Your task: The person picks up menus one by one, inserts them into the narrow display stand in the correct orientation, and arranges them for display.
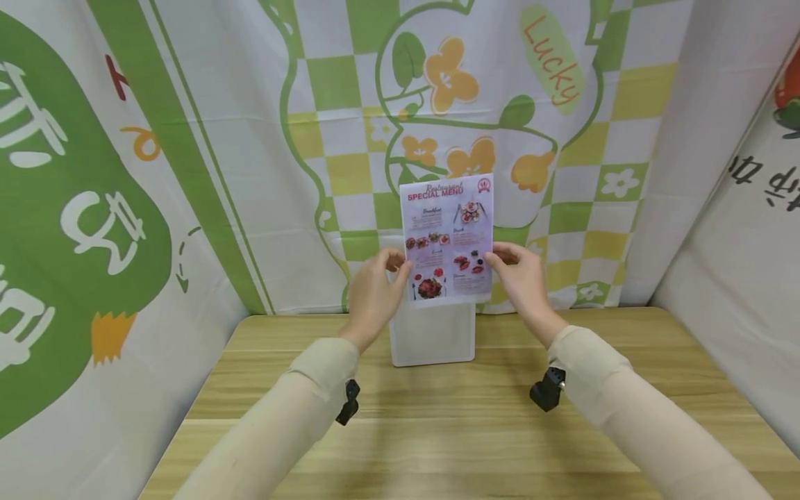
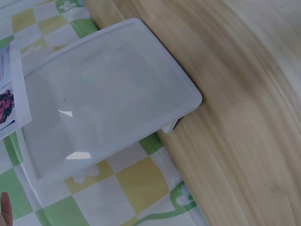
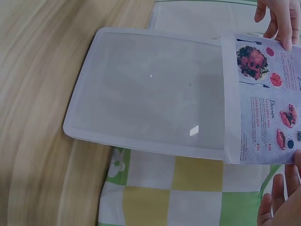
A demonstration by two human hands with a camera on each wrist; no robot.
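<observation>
Left hand [image 1: 377, 288], right hand [image 1: 522, 278] pinch menu sheet [image 1: 446, 239], blocking upper white-framed stand [image 1: 432, 337] near counter [image 1: 437, 423] back edge; printed cloth [image 1: 337, 83] behind.

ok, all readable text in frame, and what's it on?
"Restaurant SPECIAL MENU": menu sheet, top
"Breakfast": same sheet
"Lunch": same sheet
"Dinner": same sheet
"Lucky": back cloth
Sheet's fine print, one more heading, round emblem: too small or blurred
White characters, red mark, left cloth: cannot read surely
Dark characters, right cloth: cut off, cannot read surely
</observation>
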